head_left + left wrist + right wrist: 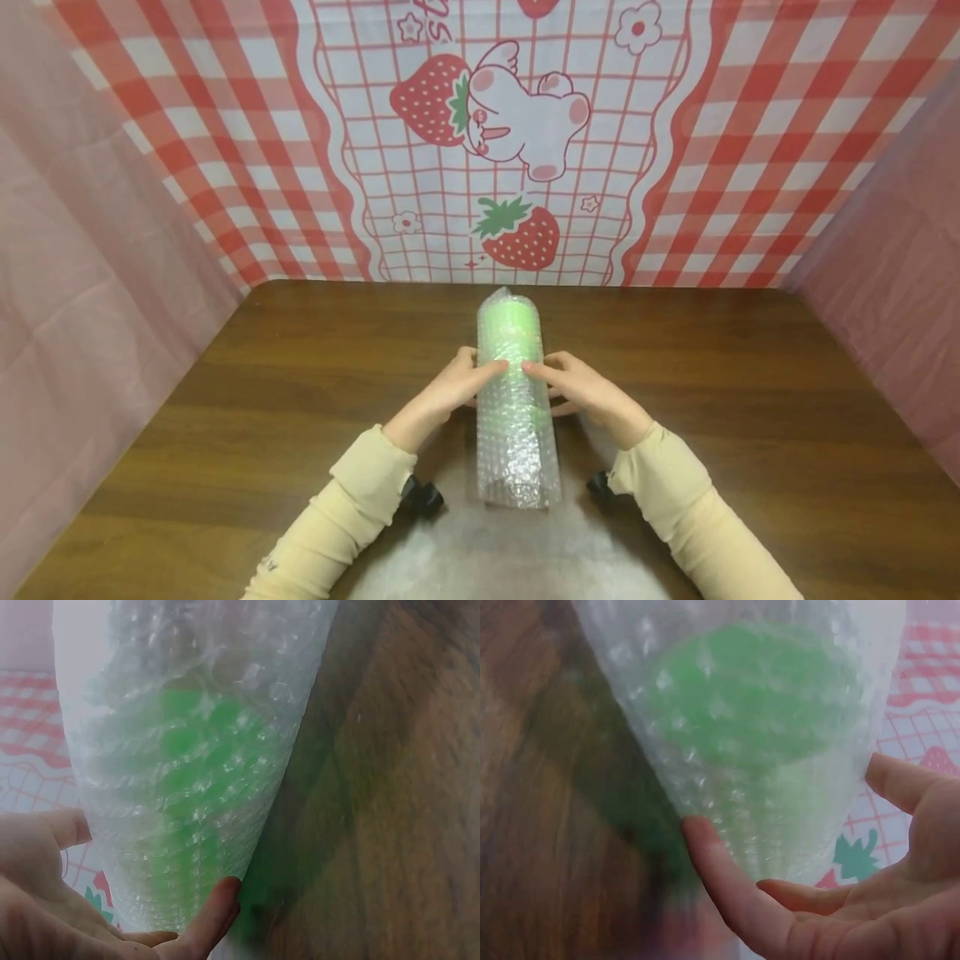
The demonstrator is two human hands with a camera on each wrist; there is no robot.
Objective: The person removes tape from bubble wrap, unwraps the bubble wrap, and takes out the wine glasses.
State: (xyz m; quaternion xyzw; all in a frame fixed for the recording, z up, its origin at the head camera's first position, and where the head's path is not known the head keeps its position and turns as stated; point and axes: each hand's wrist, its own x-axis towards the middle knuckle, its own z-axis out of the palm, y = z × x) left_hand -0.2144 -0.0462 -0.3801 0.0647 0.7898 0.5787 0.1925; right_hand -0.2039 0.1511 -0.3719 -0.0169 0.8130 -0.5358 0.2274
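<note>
A roll of bubble wrap point(517, 454) surrounds a green cylindrical thing point(512, 321), whose exact kind is blurred by the plastic. In the left wrist view the green thing point(206, 750) shows through the clear bubbles; from the right wrist its round green end point(757, 694) is visible. My left hand point(467, 385) grips the wrapped roll from the left, thumb on top and fingers at the side. From the other side my right hand point(588, 387) holds it the same way, the two thumb tips close together. The near end of the wrap extends past the green thing.
The bundle lies over a brown wooden table point(300, 383). A red-and-white checked cloth point(255, 142) with strawberries hangs behind the table's far edge. Pink curtains point(90, 292) hang at both sides. Dark wrist devices point(426, 498) sit below the cuffs.
</note>
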